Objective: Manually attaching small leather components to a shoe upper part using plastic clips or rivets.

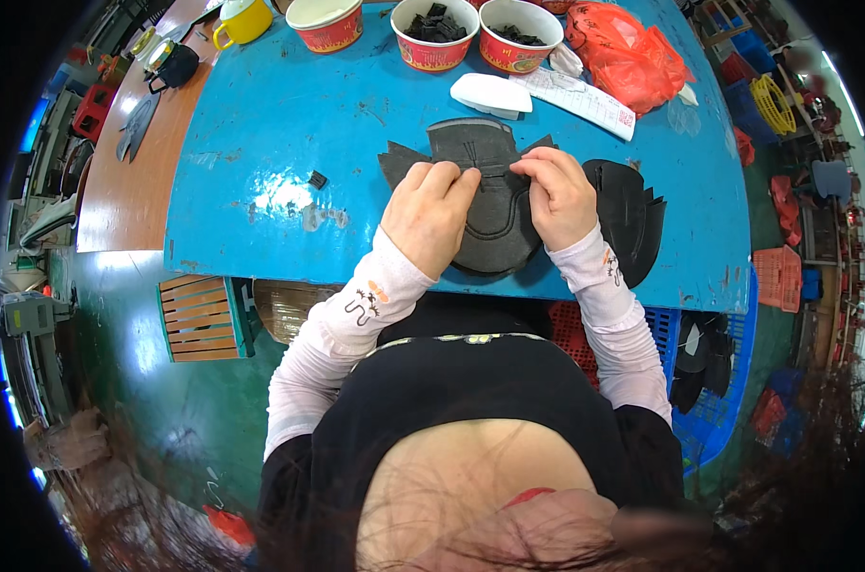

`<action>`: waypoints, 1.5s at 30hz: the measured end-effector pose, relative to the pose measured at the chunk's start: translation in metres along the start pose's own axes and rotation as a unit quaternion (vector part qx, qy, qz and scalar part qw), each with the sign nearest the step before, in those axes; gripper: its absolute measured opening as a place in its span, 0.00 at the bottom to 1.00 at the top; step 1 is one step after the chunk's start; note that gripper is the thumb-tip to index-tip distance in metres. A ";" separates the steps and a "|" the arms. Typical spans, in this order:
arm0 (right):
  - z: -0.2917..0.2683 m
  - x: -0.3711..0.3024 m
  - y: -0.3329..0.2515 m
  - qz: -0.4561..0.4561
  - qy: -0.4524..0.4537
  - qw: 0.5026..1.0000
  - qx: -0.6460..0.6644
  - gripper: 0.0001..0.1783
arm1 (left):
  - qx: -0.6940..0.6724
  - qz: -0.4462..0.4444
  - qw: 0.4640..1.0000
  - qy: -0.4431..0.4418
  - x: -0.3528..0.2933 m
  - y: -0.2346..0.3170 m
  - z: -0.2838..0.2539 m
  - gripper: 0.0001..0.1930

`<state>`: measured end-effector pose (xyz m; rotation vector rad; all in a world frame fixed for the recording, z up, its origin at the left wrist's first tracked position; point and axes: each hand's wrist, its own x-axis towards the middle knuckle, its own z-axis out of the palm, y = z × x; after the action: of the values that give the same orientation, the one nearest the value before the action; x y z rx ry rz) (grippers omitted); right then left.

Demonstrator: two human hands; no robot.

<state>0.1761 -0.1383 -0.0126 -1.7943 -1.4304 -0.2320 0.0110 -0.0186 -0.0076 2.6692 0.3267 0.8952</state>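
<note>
A dark grey shaped piece, with a rounded near end, a curved stitched-looking line and notched side flaps, lies flat at the table's near edge. My left hand rests over its left side, thumb and fingers pinched together near its middle. Opposite it, my right hand is pinched over the right side. A short thin dark line runs across the piece between the two fingertips; whatever the fingers hold is too small or hidden to tell. Just right of my right hand lies a similar black piece with a notched edge.
Two red-and-white paper bowls hold small black bits at the back. A white-topped bowl, yellow mug, white tray, printed paper and red plastic bag stand along there. One black bit lies left.
</note>
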 end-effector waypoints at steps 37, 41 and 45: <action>0.003 -0.013 -0.067 0.124 -0.014 0.925 0.358 0.10 | -0.717 -0.310 0.623 0.044 -0.035 0.005 -0.019 0.17; -0.002 -0.013 -0.067 0.097 0.000 0.939 0.330 0.12 | -0.705 -0.305 0.638 0.055 -0.036 0.006 -0.017 0.16; -0.003 -0.009 -0.071 -0.028 0.005 0.969 0.244 0.15 | -0.698 -0.293 0.651 0.062 -0.036 0.009 -0.016 0.16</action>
<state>0.1117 -0.1452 0.0173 -1.3482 -1.3857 0.0806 -0.0259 -0.0349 -0.0113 0.9453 0.2930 0.6255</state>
